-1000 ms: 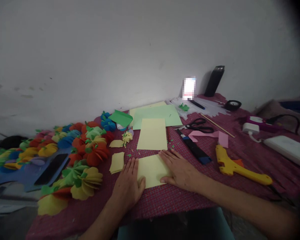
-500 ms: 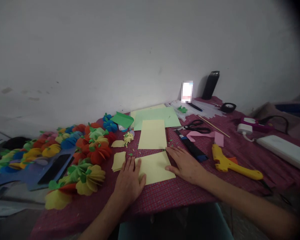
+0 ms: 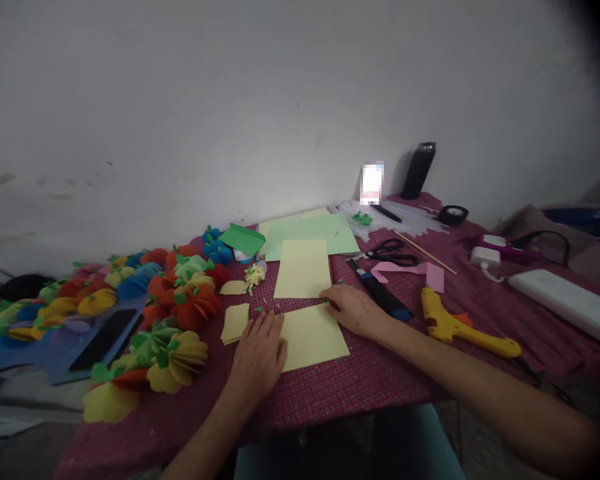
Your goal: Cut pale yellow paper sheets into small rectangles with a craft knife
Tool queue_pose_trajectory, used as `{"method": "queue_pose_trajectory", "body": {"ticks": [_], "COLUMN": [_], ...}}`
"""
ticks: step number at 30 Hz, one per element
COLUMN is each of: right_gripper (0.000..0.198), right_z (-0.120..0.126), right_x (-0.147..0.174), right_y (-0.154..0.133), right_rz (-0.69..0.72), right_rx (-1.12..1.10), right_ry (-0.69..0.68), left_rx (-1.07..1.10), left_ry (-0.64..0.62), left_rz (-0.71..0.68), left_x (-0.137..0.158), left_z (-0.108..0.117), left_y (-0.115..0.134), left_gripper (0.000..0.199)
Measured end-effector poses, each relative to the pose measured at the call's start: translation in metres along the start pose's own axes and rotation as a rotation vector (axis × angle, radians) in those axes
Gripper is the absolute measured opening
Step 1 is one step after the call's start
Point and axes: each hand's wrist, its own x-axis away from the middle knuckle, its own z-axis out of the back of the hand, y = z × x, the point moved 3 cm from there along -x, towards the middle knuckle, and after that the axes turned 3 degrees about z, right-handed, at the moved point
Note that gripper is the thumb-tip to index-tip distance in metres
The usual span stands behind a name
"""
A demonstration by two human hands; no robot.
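Note:
A pale yellow paper sheet (image 3: 313,340) lies flat near the table's front edge. My left hand (image 3: 260,350) is open, palm down, over its left edge. At the sheet's upper right corner is my right hand (image 3: 353,310), its fingers bent and drawn together by the thumb. What lies between those fingertips is hidden; a tiny green scrap shows beside them. Just beyond lies another yellow sheet (image 3: 304,270), overlapping a light green sheet (image 3: 337,230). Small yellow paper pieces (image 3: 235,323) are stacked left of my left hand.
Folded paper flowers (image 3: 195,303) crowd the left side, near a dark phone (image 3: 105,339). On the right are scissors (image 3: 387,252), a black-and-blue cutter (image 3: 380,290), pink paper (image 3: 433,275), a yellow glue gun (image 3: 460,327) and a white power strip (image 3: 565,303). A black bottle (image 3: 419,172) stands behind.
My right hand has slid up and left to the sheet's upper corner, its fingers and thumb drawing together. My left hand stays on the sheet's left edge.

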Motion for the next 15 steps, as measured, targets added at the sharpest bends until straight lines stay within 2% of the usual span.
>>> {"method": "queue_pose_trajectory", "body": {"ticks": [3, 6, 9, 15], "right_gripper": [0.027, 0.027, 0.023, 0.019], "right_z": [-0.005, -0.007, -0.008, -0.009], "right_x": [-0.009, -0.017, -0.021, -0.020], "right_y": [-0.004, -0.003, 0.001, 0.006], "right_rz": [0.038, 0.001, -0.046, -0.050], "right_rx": [0.038, 0.043, 0.003, -0.126], "right_ry": [-0.064, -0.107, -0.142, -0.166], "left_rx": [0.015, 0.026, 0.041, 0.101], "left_ry": [0.004, 0.011, 0.037, 0.123], "left_rz": [0.011, 0.030, 0.058, 0.124], "left_x": [0.010, 0.017, 0.022, 0.029], "left_z": [-0.002, -0.002, -0.001, 0.010], "left_y": [0.001, -0.003, -0.010, -0.025], "left_gripper": [0.042, 0.042, 0.043, 0.042]}}
